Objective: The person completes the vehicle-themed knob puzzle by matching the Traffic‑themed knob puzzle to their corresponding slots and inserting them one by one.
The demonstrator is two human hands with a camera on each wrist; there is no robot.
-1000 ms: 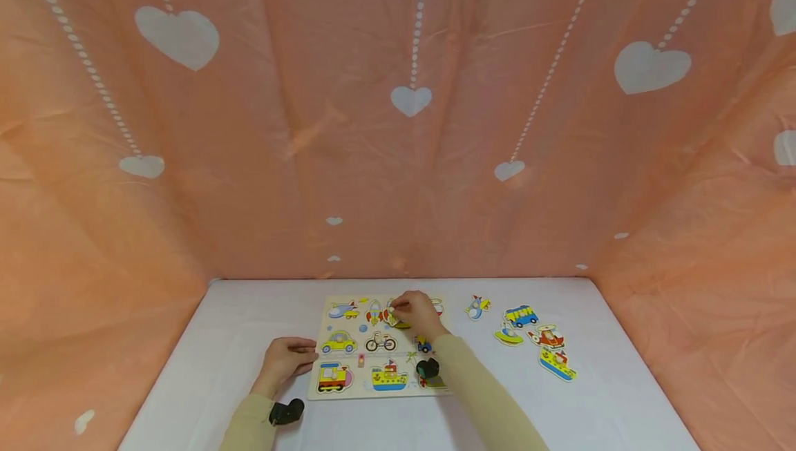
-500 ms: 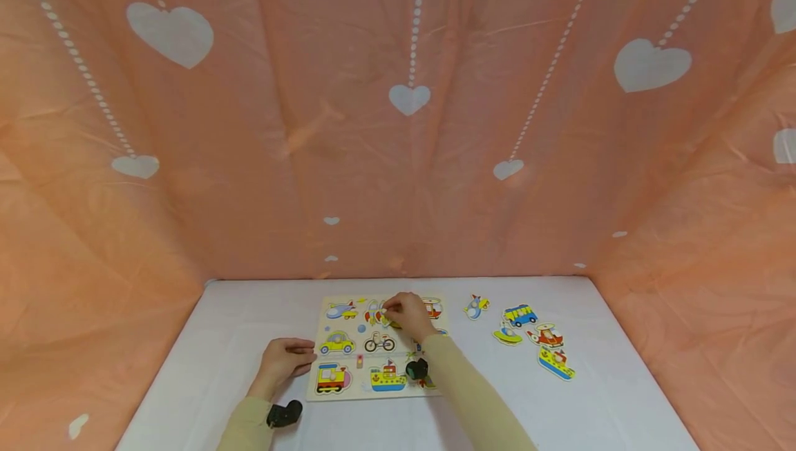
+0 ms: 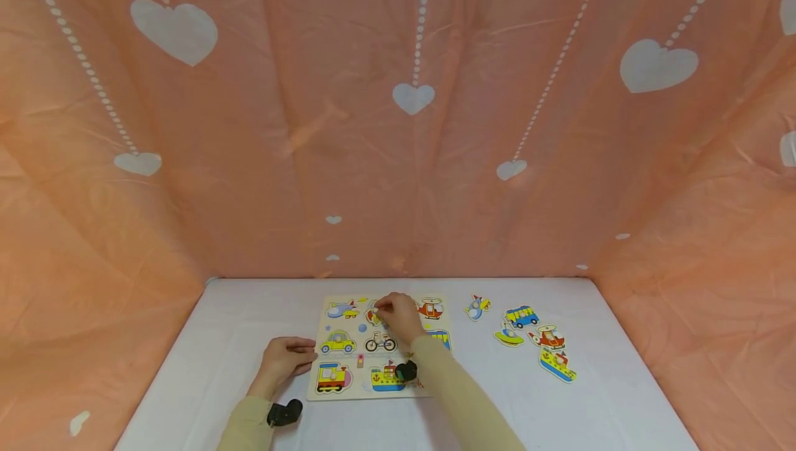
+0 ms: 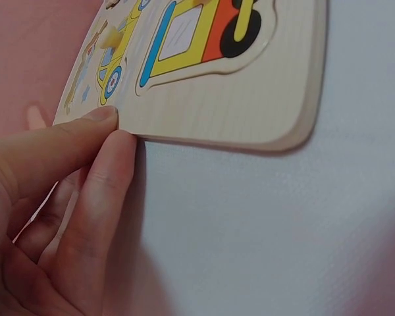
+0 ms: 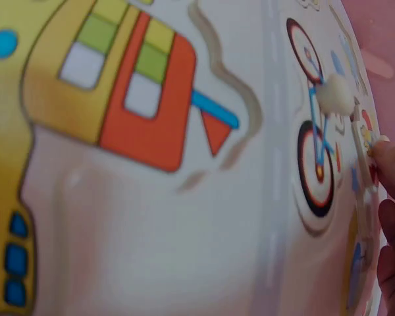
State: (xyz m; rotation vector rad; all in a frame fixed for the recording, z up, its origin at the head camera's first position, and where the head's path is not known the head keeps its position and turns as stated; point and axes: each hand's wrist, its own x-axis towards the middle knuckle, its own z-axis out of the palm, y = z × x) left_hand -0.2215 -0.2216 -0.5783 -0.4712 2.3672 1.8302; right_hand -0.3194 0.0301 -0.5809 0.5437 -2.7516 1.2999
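Note:
My left hand (image 3: 282, 362) holds the left edge of a wooden puzzle board (image 3: 363, 387). In the left wrist view the thumb lies on top, with a finger against the edge. My right hand (image 3: 401, 316) pinches the knob of a rocket puzzle piece (image 3: 372, 314) over the board's back row, between the printed plane and the helicopter. Fingers partly cover that piece; whether it lies flush I cannot tell. Car (image 3: 338, 342), train (image 3: 333, 377) and bicycle (image 3: 380, 342) pieces sit in the board, with knobs showing.
Loose pieces lie right of the board: a plane (image 3: 477, 307), a bus (image 3: 521, 316), a flying saucer (image 3: 509, 336), a helicopter (image 3: 548, 337) and a ship (image 3: 557, 365). Some touch or overlap. A pink curtain (image 3: 361, 161) stands behind the white table (image 3: 597, 313).
My right hand has moved left with the rocket piece, from the saucer picture to the rocket's place. The printed helicopter and bus have come into view. My left hand stays at the board's edge.

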